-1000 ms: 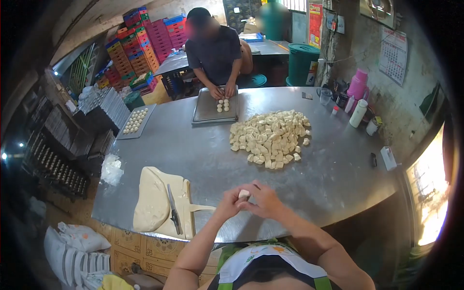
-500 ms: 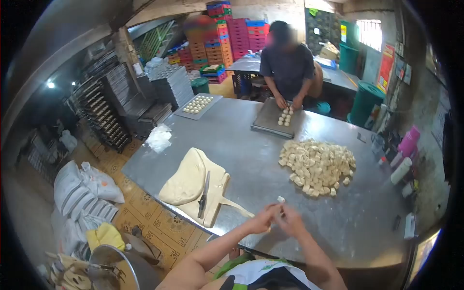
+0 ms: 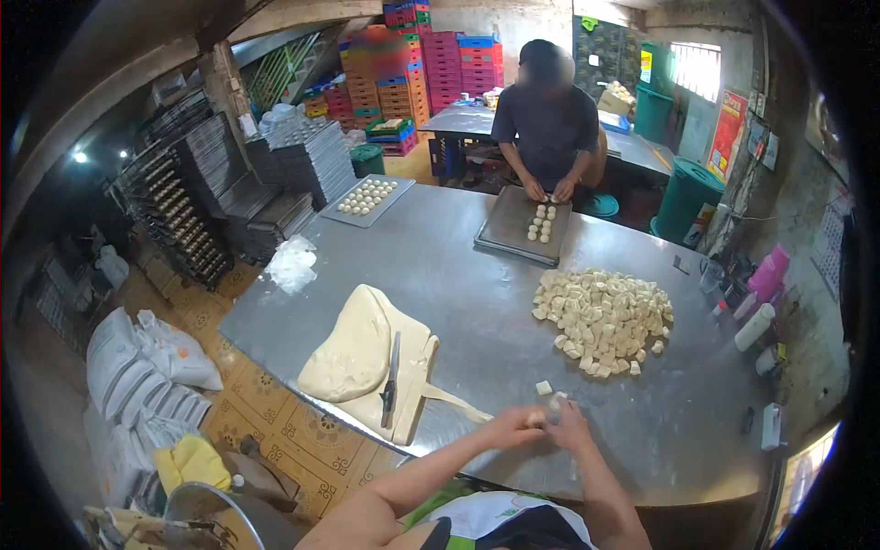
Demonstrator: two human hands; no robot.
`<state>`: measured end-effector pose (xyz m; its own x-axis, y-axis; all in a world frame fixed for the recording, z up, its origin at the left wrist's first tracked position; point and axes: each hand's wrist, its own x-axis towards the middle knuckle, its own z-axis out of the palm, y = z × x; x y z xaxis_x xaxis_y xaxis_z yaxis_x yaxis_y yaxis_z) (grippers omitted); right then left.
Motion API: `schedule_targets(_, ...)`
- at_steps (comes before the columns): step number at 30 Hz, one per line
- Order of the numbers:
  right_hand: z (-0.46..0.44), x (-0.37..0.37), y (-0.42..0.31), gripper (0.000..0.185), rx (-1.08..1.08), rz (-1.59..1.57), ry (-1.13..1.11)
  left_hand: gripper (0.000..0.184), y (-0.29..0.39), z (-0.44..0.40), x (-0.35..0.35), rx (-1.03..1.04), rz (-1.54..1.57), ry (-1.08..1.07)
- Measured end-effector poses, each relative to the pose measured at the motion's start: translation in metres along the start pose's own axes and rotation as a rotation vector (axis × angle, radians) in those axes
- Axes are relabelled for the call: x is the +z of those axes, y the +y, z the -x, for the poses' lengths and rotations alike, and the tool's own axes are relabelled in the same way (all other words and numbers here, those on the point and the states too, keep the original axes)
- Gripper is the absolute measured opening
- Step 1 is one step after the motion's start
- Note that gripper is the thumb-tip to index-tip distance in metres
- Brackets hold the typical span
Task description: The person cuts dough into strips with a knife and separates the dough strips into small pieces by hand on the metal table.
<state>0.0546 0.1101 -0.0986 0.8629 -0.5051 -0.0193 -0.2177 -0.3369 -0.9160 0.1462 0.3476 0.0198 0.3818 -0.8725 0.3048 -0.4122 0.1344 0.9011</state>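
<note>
Both my hands meet over the near part of the steel table. My left hand is closed around the end of a dough strip, which trails back left to the dough slab. My right hand is closed right beside it, fingers blurred, with a pale dough piece at the fingertips. One cut dough piece lies just beyond. A knife rests on the slab, next to a large folded lump of dough. Farther right is a heap of dough pieces.
Across the steel table, a co-worker sets dough balls on a dark tray. Another tray of dough balls and some white flour are at the far left. Bottles line the right edge. Sacks stand on the floor.
My hands have moved slightly right, still close together. A dough piece that was just past my fingertips now lies on the table, and another shows at my right fingertips. The view has shifted a little.
</note>
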Motion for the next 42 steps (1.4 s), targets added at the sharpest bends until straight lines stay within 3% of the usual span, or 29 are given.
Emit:
schedule_targets(2, 0.039, 0.014, -0.143, 0.032, -0.246, 0.270, -0.084, 0.033, -0.020, -0.001, -0.007, -0.011, 0.059, 0.120)
schedule_targets(4, 0.034, 0.011, -0.163, 0.034, -0.328, 0.273, -0.088, 0.031, -0.030, -0.017, -0.016, -0.001, 0.084, 0.176)
schedule_targets(6, 0.046, 0.017, -0.167, 0.037, -0.462, 0.249, -0.146, 0.034, -0.031, -0.021, -0.018, 0.078, 0.022, 0.175)
schedule_targets(8, 0.043, 0.027, -0.165, 0.038, -0.387, 0.252, -0.068, 0.035, -0.039, -0.026, -0.014, 0.124, -0.013, 0.172)
schedule_targets(11, 0.035, 0.028, -0.142, 0.042, -0.232, 0.268, 0.082, 0.050, -0.053, -0.027, 0.011, -0.438, -0.255, -0.100)
schedule_targets(12, 0.030, 0.021, -0.124, 0.039, -0.161, 0.421, 0.028, 0.050, -0.052, -0.020, 0.015, -0.448, -0.253, -0.095)
schedule_targets(14, 0.015, 0.009, -0.099, 0.035, -0.029, 0.723, -0.064, 0.051, -0.034, -0.012, 0.011, -0.249, -0.244, -0.288)
schedule_targets(16, 0.022, 0.011, -0.079, 0.033, -0.116, 0.700, -0.019, 0.052, -0.028, -0.004, 0.009, -0.159, -0.230, -0.394)
schedule_targets(18, 0.022, 0.008, -0.079, 0.030, -0.325, 0.663, 0.071, 0.043, -0.032, -0.010, -0.006, -0.052, -0.154, -0.071)
schedule_targets(19, 0.026, 0.009, -0.084, 0.030, -0.324, 0.661, 0.066, 0.039, -0.036, -0.011, -0.006, 0.000, -0.113, 0.082)
schedule_targets(21, 0.023, 0.016, -0.108, 0.029, -0.529, 0.423, -0.117, 0.037, -0.047, -0.018, 0.008, 0.106, -0.150, 0.216)
schedule_targets(23, 0.020, 0.013, -0.134, 0.031, -0.504, 0.331, -0.124, 0.033, -0.057, -0.024, 0.021, 0.304, -0.205, 0.461)
schedule_targets(24, 0.026, 0.014, -0.141, 0.034, -0.467, 0.235, -0.148, 0.033, -0.055, -0.021, 0.021, 0.293, -0.203, 0.459)
schedule_targets(27, 0.031, 0.016, -0.144, 0.038, -0.376, 0.160, -0.137, 0.033, -0.051, -0.012, -0.006, -0.452, 0.027, 0.040)
schedule_targets(28, 0.029, 0.017, -0.145, 0.038, -0.328, 0.187, -0.102, 0.033, -0.044, -0.013, -0.004, -0.451, 0.025, 0.041)
schedule_targets(31, 0.008, 0.019, -0.120, 0.038, -0.243, 0.366, -0.080, 0.031, -0.020, -0.013, 0.011, -0.428, -0.463, -0.170)
schedule_targets(33, -0.006, 0.021, -0.087, 0.036, -0.133, 0.664, -0.112, 0.031, -0.010, -0.010, 0.004, -0.371, -0.360, -0.132)
schedule_targets(34, 0.000, 0.024, -0.081, 0.036, -0.089, 0.661, -0.092, 0.031, -0.007, -0.002, -0.002, -0.328, -0.251, -0.087)
schedule_targets(36, 0.005, 0.025, -0.077, 0.040, -0.326, 0.672, 0.143, 0.035, -0.012, 0.001, -0.017, -0.353, -0.130, -0.084)
schedule_targets(37, 0.006, 0.026, -0.088, 0.040, -0.389, 0.567, 0.105, 0.040, -0.023, -0.003, -0.029, -0.421, -0.131, -0.126)
schedule_targets(39, 0.016, 0.036, -0.114, 0.039, -0.469, 0.391, -0.034, 0.051, -0.084, 0.014, -0.023, -0.088, -0.285, 0.157)
schedule_targets(40, 0.018, 0.039, -0.126, 0.039, -0.491, 0.312, -0.137, 0.051, -0.069, -0.005, -0.022, -0.047, -0.254, 0.081)
schedule_targets(42, 0.024, 0.048, -0.140, 0.037, -0.430, 0.087, -0.252, 0.041, -0.015, -0.021, -0.025, 0.157, -0.121, 0.314)
